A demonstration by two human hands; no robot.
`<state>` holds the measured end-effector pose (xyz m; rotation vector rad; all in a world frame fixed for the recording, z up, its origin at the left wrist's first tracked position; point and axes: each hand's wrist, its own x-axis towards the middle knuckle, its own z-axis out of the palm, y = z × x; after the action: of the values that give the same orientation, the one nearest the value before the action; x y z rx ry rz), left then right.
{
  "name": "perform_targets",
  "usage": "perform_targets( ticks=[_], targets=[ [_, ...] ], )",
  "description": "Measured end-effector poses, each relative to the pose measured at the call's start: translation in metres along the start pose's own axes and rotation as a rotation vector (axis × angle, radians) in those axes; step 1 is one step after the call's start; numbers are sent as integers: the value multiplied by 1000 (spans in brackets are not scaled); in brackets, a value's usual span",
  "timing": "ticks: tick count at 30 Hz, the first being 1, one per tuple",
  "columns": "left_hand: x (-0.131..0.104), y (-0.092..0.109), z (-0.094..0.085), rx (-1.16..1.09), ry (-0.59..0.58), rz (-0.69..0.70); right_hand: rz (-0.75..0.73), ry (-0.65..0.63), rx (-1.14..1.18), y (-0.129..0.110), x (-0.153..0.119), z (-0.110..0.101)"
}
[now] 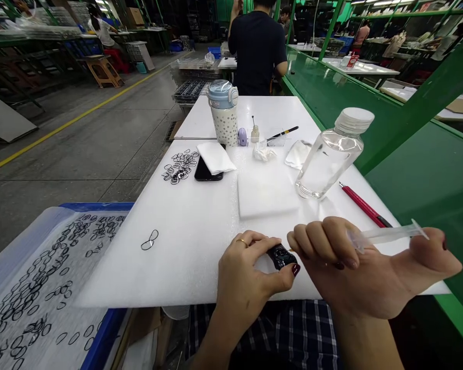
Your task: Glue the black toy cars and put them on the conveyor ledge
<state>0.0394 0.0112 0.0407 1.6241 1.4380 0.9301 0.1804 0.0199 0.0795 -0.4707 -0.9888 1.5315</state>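
Near the front edge of the white table, my left hand (243, 277) pinches a small glossy black part (281, 256) between thumb and fingers. My right hand (355, 272) is closed around a clear plastic syringe (389, 235), its thumb at the plunger end. The tip of the syringe is mostly hidden by my right fingers, which are close to the black part. I cannot tell whether tip and part touch. Left of my hands, two thin black rings (150, 240) lie on the table, and a pile of similar rings (179, 166) is farther back.
A clear bottle (331, 154) stands tilted in view behind my right hand, beside a red pen (364, 205). Farther back are a white foam sheet (266, 195), a phone (208, 170) under tissue, and a dotted tumbler (224, 121). A blue-edged tray (42, 272) of rings sits left. A person (257, 46) faces away ahead.
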Motion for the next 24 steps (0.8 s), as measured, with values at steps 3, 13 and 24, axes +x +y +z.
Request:
perform_targets(
  ticks=[3,13,24],
  targets=[
    [0,0,1,14,11,4,26,-34,-3,2,1,0],
    [-1,-1,1,1,17,10,10,-31,-3,9,1,0],
    [-1,-2,2,30,25,36,8,-29,-37,12,0,1]
  ],
)
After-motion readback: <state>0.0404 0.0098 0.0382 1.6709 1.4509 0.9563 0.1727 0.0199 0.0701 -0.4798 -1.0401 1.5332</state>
